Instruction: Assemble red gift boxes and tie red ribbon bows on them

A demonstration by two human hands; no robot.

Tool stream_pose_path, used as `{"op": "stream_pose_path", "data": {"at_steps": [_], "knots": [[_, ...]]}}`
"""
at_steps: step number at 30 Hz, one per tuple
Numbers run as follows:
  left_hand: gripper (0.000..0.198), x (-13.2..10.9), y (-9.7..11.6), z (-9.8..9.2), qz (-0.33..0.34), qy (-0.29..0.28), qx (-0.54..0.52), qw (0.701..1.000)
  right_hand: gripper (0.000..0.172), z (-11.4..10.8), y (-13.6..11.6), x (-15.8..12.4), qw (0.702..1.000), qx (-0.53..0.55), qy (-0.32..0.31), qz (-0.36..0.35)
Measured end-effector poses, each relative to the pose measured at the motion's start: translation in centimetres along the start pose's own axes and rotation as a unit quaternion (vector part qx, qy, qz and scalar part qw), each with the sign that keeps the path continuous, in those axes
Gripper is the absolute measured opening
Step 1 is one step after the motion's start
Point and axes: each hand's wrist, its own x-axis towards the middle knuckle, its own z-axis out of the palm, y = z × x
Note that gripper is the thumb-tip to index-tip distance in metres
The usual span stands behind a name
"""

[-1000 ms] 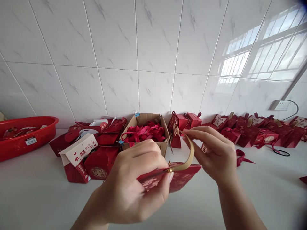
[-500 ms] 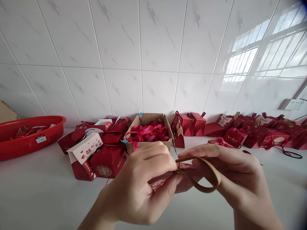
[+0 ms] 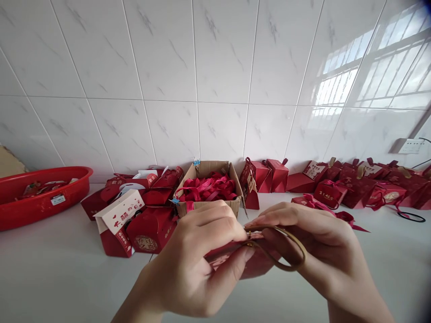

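Observation:
Both hands hold a small red gift box (image 3: 260,265) with light printing, raised above the counter at the front. From its top seam comes a tan ribbon handle (image 3: 292,268), a loop standing out to the right, with small gold-coloured bits at its ends. My left hand (image 3: 205,255) is closed, its thumb and forefinger pinching the top edge beside the handle's ends. My right hand (image 3: 319,246) curls in from the other side, its fingertips meeting at the top edge and the loop lying against its thumb. Much of the box is hidden behind the fingers.
Behind my hands stands a cardboard box (image 3: 243,204) of dark pink ribbons. Red gift boxes (image 3: 146,231) cluster on the left, near a red plastic basin (image 3: 20,211). More red boxes (image 3: 278,175) line the tiled wall rightward. A black loop (image 3: 412,217) lies at the far right.
My hands have shifted slightly left with the box, and more of its red side shows below. The ribbon loop has turned a little and looks narrower.

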Motion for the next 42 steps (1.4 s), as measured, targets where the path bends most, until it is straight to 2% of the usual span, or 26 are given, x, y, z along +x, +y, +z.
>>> {"op": "stream_pose_path", "data": {"at_steps": [14,23,30,36,40,42], "knots": [[0.01,-0.3,-0.4,0.3,0.04,0.015,-0.033,0.999,0.011,-0.1,0.1,-0.3,0.996,0.059,-0.056,0.046],[0.01,-0.2,-0.4,0.4,0.069,0.028,-0.03,0.997,0.008,-0.1,-0.1,-0.7,0.995,0.072,-0.048,0.046],[0.011,0.0,-0.5,0.0,0.049,0.032,0.019,0.998,0.01,-0.1,0.2,-0.1,0.996,0.074,-0.044,-0.003],[0.019,-0.2,-1.1,0.1,0.016,0.074,0.091,0.993,0.015,-0.2,0.6,0.1,0.995,0.088,-0.028,0.022],[0.024,0.1,-1.0,0.1,-0.007,0.042,0.059,0.997,0.021,-0.4,0.9,0.1,0.995,0.087,-0.04,0.026],[0.019,0.3,-1.0,0.1,-0.021,0.026,0.026,0.999,0.021,-0.3,1.0,0.1,0.996,0.081,-0.041,0.025]]}}
